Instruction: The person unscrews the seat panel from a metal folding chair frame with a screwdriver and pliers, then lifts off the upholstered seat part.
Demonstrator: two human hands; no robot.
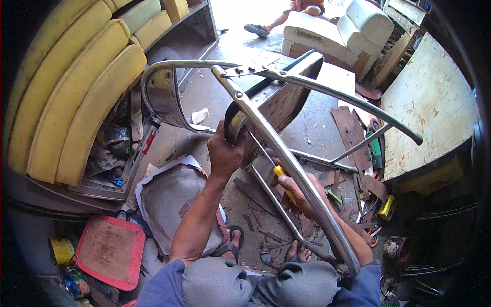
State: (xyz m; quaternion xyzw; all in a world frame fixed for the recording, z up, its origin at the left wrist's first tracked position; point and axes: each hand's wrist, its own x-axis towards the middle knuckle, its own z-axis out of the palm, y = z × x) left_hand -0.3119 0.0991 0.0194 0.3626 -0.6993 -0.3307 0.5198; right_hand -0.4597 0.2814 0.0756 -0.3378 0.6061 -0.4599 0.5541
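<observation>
A chair with a chrome tube frame point(267, 129) lies tipped over in front of me, its legs slanting toward my lap. My left hand point(225, 152) is closed around the dark curved edge of the chair's panel point(280, 108), which looks worn and wooden. In my right hand point(303, 194) is a screwdriver point(279, 171) with a yellow handle. Its thin shaft points up and left, and the tip meets the panel edge close to my left fingers. A chrome tube passes in front of part of my right hand and forearm.
Yellow foam pads point(97, 97) are stacked at left. A loose grey seat panel point(176, 197) and a red-edged board point(111, 250) lie on the floor. Brown scraps point(353, 135) and tools are scattered at right, beside a large pale board point(429, 107). Beyond stands a white armchair point(327, 38); another person's leg point(279, 20) shows.
</observation>
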